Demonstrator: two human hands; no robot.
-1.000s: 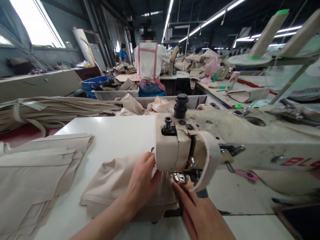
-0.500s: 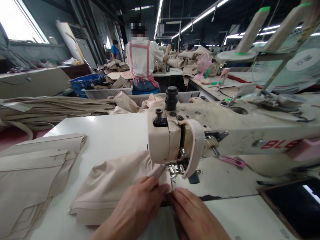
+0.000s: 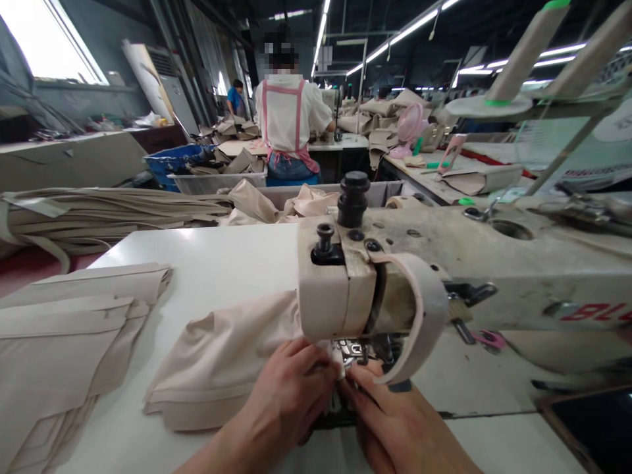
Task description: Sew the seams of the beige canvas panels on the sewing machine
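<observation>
A folded beige fabric piece [image 3: 222, 359] lies on the white table [image 3: 212, 263], with its right end under the head of the cream sewing machine [image 3: 444, 276]. My left hand [image 3: 291, 395] rests on the fabric with fingers curled, pinching its edge just before the presser foot [image 3: 353, 349]. Close beside it, my right hand [image 3: 395, 421] has its fingertips pressed on the same fabric edge below the needle area. Both hands touch each other at the fingertips.
A stack of beige fabric pieces [image 3: 64, 342] sits at the table's left. Long beige strips [image 3: 99, 214] pile up behind. A person in a white shirt with pink straps [image 3: 291, 125] works at a farther table. Thread cones [image 3: 523, 56] stand at upper right.
My hands moved back from the machine head and then forward again to the presser foot, shifting the fabric slightly. The view shifted a little.
</observation>
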